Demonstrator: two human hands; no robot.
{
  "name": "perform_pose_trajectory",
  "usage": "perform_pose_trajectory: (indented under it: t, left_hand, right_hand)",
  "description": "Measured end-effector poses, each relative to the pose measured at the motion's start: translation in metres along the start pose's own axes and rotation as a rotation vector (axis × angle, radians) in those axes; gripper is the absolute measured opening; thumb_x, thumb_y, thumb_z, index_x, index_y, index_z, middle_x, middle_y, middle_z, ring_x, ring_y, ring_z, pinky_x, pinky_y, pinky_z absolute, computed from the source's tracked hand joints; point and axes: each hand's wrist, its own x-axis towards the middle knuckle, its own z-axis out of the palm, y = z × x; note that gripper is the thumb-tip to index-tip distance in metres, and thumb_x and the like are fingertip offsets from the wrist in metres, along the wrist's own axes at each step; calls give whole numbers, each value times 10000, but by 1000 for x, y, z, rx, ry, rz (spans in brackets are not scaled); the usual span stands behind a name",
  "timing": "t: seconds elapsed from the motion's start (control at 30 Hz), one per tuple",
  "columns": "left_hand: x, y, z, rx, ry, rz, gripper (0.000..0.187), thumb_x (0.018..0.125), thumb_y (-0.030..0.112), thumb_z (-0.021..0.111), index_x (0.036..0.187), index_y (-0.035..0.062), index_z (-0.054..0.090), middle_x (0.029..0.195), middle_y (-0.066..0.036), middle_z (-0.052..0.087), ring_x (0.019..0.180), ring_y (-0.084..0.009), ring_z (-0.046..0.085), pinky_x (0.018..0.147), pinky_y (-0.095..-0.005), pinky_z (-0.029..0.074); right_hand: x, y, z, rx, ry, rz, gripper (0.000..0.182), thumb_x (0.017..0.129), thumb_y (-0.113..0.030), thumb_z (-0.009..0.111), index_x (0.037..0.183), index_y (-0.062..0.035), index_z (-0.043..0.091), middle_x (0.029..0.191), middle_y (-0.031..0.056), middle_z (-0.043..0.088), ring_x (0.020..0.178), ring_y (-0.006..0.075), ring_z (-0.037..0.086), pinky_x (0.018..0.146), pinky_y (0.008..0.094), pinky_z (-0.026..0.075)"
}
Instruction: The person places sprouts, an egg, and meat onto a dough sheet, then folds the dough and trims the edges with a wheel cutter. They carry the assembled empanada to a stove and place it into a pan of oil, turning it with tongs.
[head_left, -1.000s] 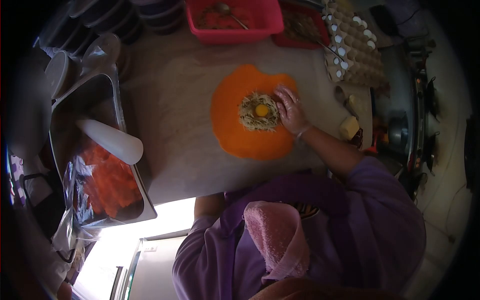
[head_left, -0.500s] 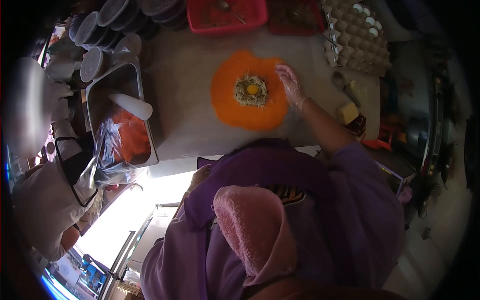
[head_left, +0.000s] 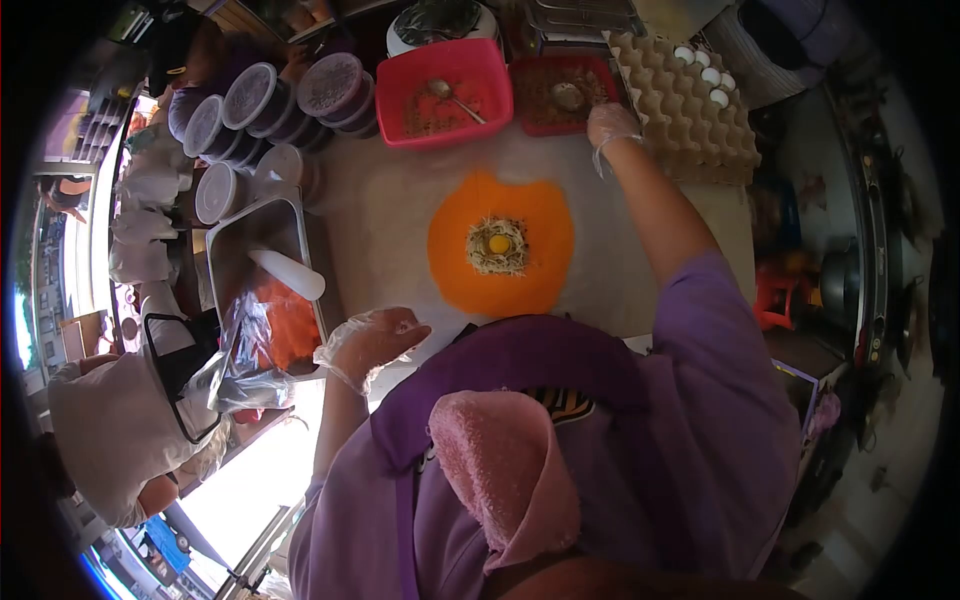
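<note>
So the right hand [head_left: 611, 124], in a thin clear glove, is up near the top of the frame, reaching over the edge of the dark red tray [head_left: 566, 95] where a spoon [head_left: 568, 97] sits in brownish filling. Can't really tell if the fingers are pinching anything, they're curled down and partly blurred. The left hand [head_left: 375, 340], also gloved, hangs loosely open near the lower left edge of the table [head_left: 390, 215], holding nothing. Dead centre is the orange wrapper [head_left: 500, 255] spread flat, with a little nest of noodles [head_left: 497, 247] on it and a raw egg yolk [head_left: 499, 243] in the middle. Just left of the red tray is a pink tub [head_left: 447, 90] with its own spoon. An egg carton [head_left: 690, 100] sits in the upper right, and a metal pan [head_left: 262, 270] with orange stuff is at left.
</note>
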Motion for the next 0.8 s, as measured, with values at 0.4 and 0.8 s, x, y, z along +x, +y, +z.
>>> perform_pose_trajectory:
  t: [0.4, 0.8]
  left_hand:
    - [181, 107, -29, 220, 433, 755, 405, 867, 253, 573, 1228, 75, 525, 1243, -184, 518, 1126, -349, 518, 953, -407, 430]
    - [269, 144, -25, 586, 689, 697, 616, 835, 205, 562, 1351, -38, 330, 1412, -207, 327, 1335, -367, 287, 1041, -440, 366]
  right_hand:
    - [-11, -13, -25, 161, 59, -188, 330, 877, -93, 379, 1126, -7, 577, 1115, 215, 609, 1035, 367, 587, 880, 445, 470]
    - [4, -6, 6, 215, 146, -223, 352, 921, -166, 321, 990, 1, 624, 1033, 232, 627, 975, 381, 601, 837, 471, 473]
